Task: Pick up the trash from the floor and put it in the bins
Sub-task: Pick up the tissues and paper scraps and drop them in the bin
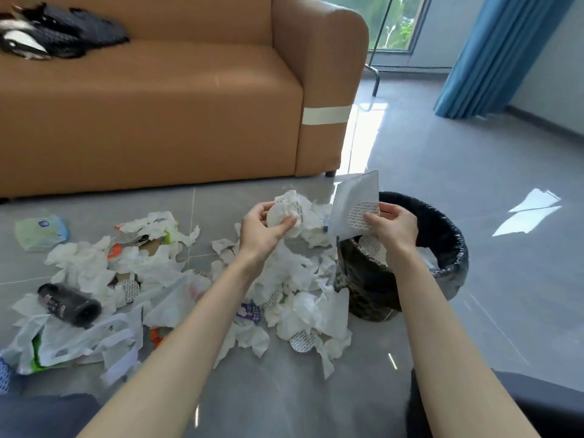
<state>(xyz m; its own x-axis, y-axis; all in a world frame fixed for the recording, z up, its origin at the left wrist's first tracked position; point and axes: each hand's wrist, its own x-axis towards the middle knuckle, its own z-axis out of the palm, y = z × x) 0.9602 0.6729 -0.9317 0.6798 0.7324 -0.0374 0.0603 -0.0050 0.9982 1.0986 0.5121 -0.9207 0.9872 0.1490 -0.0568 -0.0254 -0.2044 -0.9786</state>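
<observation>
Nearest us, tissues and wrappers (91, 263) litter the floor (474, 184). Above them our left hand (265, 230) curls round a crumpled paper wad (289, 205). Our right hand (393, 227) pinches 1 flat white packet (354, 197) over the black-lined bin (448, 229), before the sofa (158, 121).

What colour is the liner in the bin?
The bin liner is black, shown in the head view.
</observation>
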